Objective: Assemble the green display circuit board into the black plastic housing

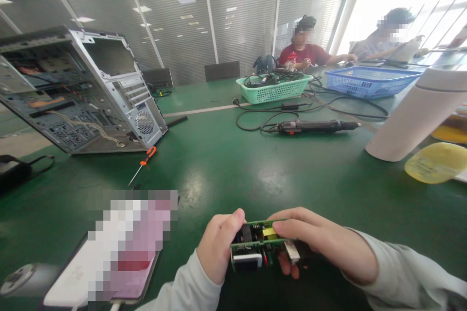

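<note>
Circuit board assembly (260,244) is at the near side of the bench (219,155), gripped by left hand (218,237) and right hand (321,237); too hard a squeeze could bend its exposed components (269,234), a slack grip drop it.

The circuit board (260,243) and tabletop (222,160) are green, the screwdriver handle (149,155) orange.

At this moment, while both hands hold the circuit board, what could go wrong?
The right hand has a fingertip at the yellow component on the circuit board, so a hard press might damage it. Exposed parts might also scratch the bare left hand. The phone-like device lies beside the left sleeve, so it could be nudged.
</note>
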Demonstrator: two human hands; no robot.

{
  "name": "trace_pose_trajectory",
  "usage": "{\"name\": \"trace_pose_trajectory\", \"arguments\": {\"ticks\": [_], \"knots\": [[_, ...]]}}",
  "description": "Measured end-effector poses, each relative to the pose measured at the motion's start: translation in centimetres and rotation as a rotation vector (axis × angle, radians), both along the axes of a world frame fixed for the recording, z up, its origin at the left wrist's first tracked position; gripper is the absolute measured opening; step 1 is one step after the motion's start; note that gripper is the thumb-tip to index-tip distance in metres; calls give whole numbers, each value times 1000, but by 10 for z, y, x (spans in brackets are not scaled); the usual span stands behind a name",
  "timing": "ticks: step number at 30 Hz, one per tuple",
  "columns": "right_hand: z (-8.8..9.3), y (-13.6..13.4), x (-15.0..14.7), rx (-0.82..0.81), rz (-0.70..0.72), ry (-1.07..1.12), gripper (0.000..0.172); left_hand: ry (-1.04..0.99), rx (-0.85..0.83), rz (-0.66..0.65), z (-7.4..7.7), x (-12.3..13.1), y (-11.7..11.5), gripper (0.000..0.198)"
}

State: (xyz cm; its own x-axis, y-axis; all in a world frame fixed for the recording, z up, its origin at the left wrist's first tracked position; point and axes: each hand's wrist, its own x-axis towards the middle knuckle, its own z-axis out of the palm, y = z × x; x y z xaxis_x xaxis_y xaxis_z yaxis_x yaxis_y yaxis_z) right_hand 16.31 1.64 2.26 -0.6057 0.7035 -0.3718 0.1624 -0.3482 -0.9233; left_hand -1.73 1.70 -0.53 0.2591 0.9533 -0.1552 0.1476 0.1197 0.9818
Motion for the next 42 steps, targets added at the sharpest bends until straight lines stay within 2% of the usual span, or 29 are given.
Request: {"name": "trace_pose_trajectory", "arguments": {"ticks": [7,10,14,18,21,28,32,36,39,41,42], "knots": [[-4,4,-5,-158,124,92,59,39,-4,-35,7,1,-3,58],[-2,0,-7,-191,71,140,64,-2,4,-25,9,1,-4,59],[-7,-5,-6,-163,-23,178,66,-147,-108,-16,4,1,-4,64],[-20,-4,-1,-156,28,244,65,-192,-156,31,-3,1,1,66],[-29,-1,4,-238,41,288,64,-197,-165,101,-4,1,5,61],[-33,2,12,-329,10,531,43,-175,-169,158,6,4,7,60],[-34,5,14,-349,42,598,41,-150,-151,152,9,6,7,59],[-33,4,12,-337,-9,534,47,-139,-126,147,8,4,6,59],[-32,3,11,-289,-94,393,58,-153,-121,119,5,2,6,58],[-32,4,11,-112,-175,263,63,-161,-123,92,4,1,5,56],[-31,4,12,38,-220,190,62,-162,-123,91,4,1,5,56]]}}
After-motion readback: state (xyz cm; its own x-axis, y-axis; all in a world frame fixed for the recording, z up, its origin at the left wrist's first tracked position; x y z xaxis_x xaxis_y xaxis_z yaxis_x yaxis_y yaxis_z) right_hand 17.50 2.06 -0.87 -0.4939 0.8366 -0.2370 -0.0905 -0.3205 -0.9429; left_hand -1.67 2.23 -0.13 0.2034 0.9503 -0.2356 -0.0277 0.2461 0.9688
